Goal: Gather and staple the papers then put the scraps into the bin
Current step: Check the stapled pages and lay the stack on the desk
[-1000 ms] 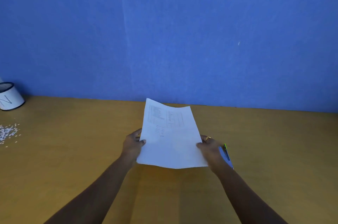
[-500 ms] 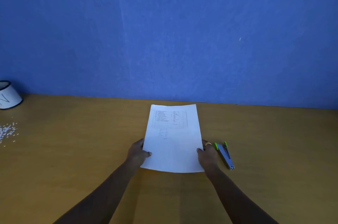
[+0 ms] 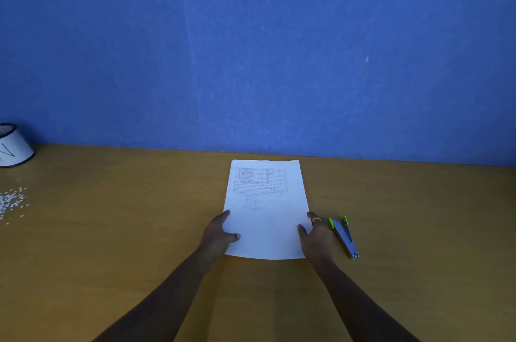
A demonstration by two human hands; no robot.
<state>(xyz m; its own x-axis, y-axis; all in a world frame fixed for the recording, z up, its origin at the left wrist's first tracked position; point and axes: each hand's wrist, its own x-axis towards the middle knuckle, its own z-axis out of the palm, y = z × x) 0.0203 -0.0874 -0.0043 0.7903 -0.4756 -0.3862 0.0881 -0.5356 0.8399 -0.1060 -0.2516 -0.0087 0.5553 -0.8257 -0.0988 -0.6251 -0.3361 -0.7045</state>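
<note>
A stack of white papers [image 3: 265,219], with a printed table on the top sheet, lies flat on the wooden table [image 3: 139,230] in front of me. My left hand [image 3: 216,235] holds its left edge with the thumb on top of the sheet. At the right edge my right hand [image 3: 318,238], which wears a ring, holds the stack the same way. A grey stapler with green ends [image 3: 344,235] lies just right of my right hand. Small white paper scraps [image 3: 12,202] are scattered at the far left. Behind them stands a white bin with a black rim [image 3: 14,146].
A blue wall [image 3: 251,48] rises along the table's far edge, just beyond the papers. Bare wood stretches between the papers and the scraps, and to the right of the stapler.
The papers, held tilted above the table a second ago, have come down flat and straightened. My right hand no longer covers the stapler, which now shows beside it.
</note>
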